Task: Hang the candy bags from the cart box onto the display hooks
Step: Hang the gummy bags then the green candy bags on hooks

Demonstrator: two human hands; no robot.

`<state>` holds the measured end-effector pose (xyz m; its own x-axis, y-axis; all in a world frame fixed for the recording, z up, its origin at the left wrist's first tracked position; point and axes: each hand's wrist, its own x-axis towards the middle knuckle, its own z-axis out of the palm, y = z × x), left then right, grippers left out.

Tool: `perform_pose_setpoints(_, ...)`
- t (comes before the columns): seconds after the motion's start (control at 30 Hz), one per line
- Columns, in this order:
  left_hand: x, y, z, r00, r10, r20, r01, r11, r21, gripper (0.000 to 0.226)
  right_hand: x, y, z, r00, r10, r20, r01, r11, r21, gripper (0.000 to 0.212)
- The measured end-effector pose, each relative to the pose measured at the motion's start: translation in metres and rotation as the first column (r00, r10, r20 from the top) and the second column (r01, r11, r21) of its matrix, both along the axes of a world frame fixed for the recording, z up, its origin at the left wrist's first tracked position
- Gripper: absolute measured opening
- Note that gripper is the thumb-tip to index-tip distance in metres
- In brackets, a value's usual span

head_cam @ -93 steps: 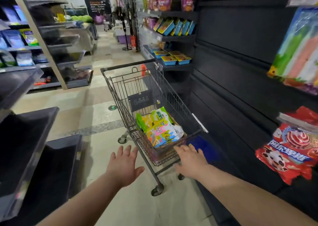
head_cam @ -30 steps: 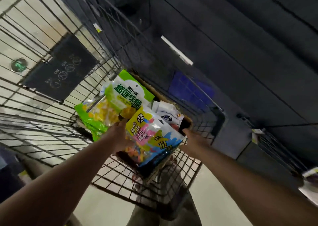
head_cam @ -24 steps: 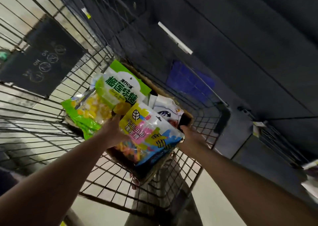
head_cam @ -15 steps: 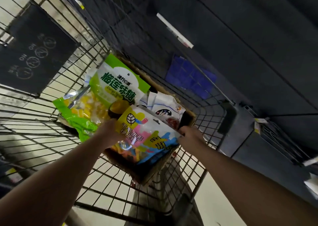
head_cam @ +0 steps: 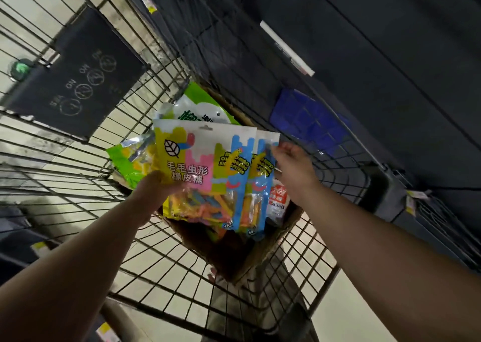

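Above the cart box (head_cam: 260,253), left hand (head_cam: 153,193) holds gummy bag (head_cam: 197,164) upright.

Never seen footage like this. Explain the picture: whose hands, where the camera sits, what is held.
No machine here: a person wears one wide-angle camera on the head, looking down at their bare arms. The left hand grips a colourful plastic gummy candy bag. The right hand seems to pinch the top corner of a second matching bag behind it. Both are above a brown cardboard box inside a grey wire shopping cart. Green candy bags and a white bag lie in the box.
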<state>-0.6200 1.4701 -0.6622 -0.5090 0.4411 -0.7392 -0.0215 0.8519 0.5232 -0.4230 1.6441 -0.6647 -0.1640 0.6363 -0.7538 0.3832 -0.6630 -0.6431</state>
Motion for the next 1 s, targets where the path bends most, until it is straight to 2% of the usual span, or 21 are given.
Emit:
perform_pose_setpoints(0.03,0.0,0.0,-0.002,1.0,0.015,-0.024,-0.015,1.0,-0.002,0.005,0.001,-0.002,-0.001,0.999,0.036,-0.016,-0.036,0.999,-0.022,0.043)
perform_pose_setpoints(0.1,0.002,0.002,-0.006,0.998,0.054,-0.044,-0.054,0.999,-0.003,0.015,0.006,-0.012,-0.005,0.987,0.159,0.013,-0.158,0.986,-0.059,0.03)
perform_pose_setpoints(0.2,0.002,0.004,-0.013,0.995,0.089,-0.044,-0.089,0.996,0.006,0.029,0.014,-0.03,-0.015,0.947,0.296,0.126,-0.279,0.95,-0.137,0.04)
perform_pose_setpoints(0.23,0.001,0.004,-0.017,0.995,0.087,-0.04,-0.086,0.996,0.009,0.031,0.014,-0.035,-0.016,0.94,0.312,0.14,-0.289,0.943,-0.163,0.037)
perform_pose_setpoints(0.3,-0.001,0.005,-0.018,0.996,0.086,-0.02,-0.085,0.996,0.01,0.026,0.013,-0.04,-0.022,0.939,0.314,0.141,-0.284,0.939,-0.193,0.027)
perform_pose_setpoints(0.4,-0.001,0.006,-0.011,0.994,0.095,0.06,-0.097,0.995,0.028,0.012,0.01,-0.044,-0.022,0.939,0.327,0.107,-0.309,0.938,-0.158,0.016)
perform_pose_setpoints(0.57,-0.005,-0.002,0.007,0.952,0.133,0.274,-0.165,0.981,0.098,0.052,0.013,-0.045,-0.003,0.971,0.237,0.03,-0.234,0.969,-0.077,0.012)
perform_pose_setpoints(0.77,0.013,-0.001,0.047,0.918,0.111,0.381,-0.214,0.947,0.241,0.07,0.02,-0.045,0.04,0.991,0.129,-0.039,-0.128,0.992,0.019,0.014)
perform_pose_setpoints(0.83,0.02,-0.001,0.063,0.922,0.111,0.372,-0.219,0.94,0.261,0.06,0.024,-0.047,0.057,0.995,0.098,-0.035,-0.096,0.993,0.062,0.017)
perform_pose_setpoints(0.93,0.026,-0.005,0.084,0.935,0.154,0.319,-0.252,0.921,0.295,0.027,0.035,-0.049,0.083,1.0,0.018,0.002,-0.018,0.992,0.121,0.012)
perform_pose_setpoints(1.0,0.029,-0.008,0.097,0.942,0.184,0.279,-0.265,0.92,0.288,0.022,0.045,-0.052,0.101,0.999,-0.04,-0.026,0.044,0.987,0.153,0.006)
